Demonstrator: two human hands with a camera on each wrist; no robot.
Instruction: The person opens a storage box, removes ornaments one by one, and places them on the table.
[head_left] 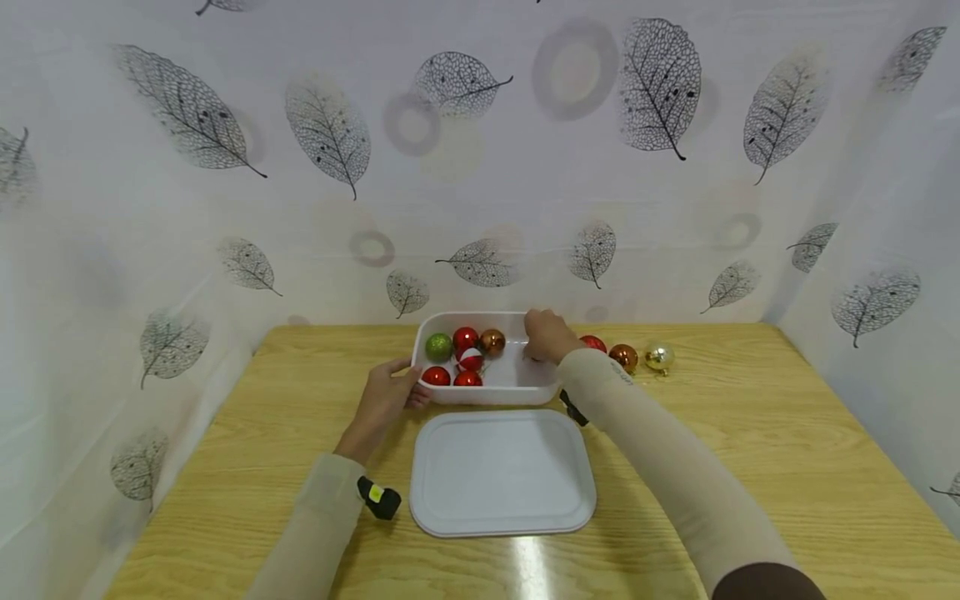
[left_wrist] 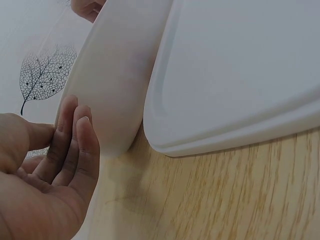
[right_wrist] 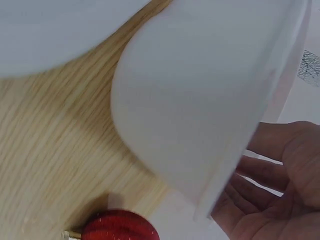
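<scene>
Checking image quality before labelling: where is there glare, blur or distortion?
Head view: glare streak on the wooden table, wide-angle bending at the edges. Right wrist view: white plastic tub and red glitter bauble blurred. Left wrist view: sharp, soft shadow under the flat white lid.

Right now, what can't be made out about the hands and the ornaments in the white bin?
- Right hand: its fingertips dip behind the white bin rim in the head view; right wrist view is blurred.
- Red ornament: cut off by the bottom edge of the right wrist view.
- Left hand: its thumb's contact is hidden in the left wrist view.
</scene>
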